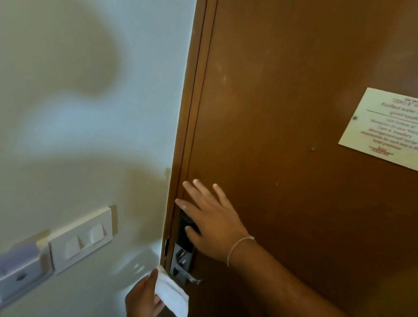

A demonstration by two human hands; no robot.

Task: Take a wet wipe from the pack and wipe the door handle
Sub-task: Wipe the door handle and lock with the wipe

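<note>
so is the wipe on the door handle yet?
No, the wet wipe in the left hand sits just below-left of the door handle.

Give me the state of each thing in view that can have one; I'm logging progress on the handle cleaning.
door: closed against the frame.
door handle: lever roughly level, not pressed, untouched.
wet wipe: out of the pack, crumpled, held just left of the handle.
left hand: shut on the wet wipe.
right hand: open, spread flat on the door over the lock plate.
wall switches: position unclear.

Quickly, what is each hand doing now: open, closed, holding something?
Left hand: closed on a white wipe.
Right hand: open, flat on the door.
</note>
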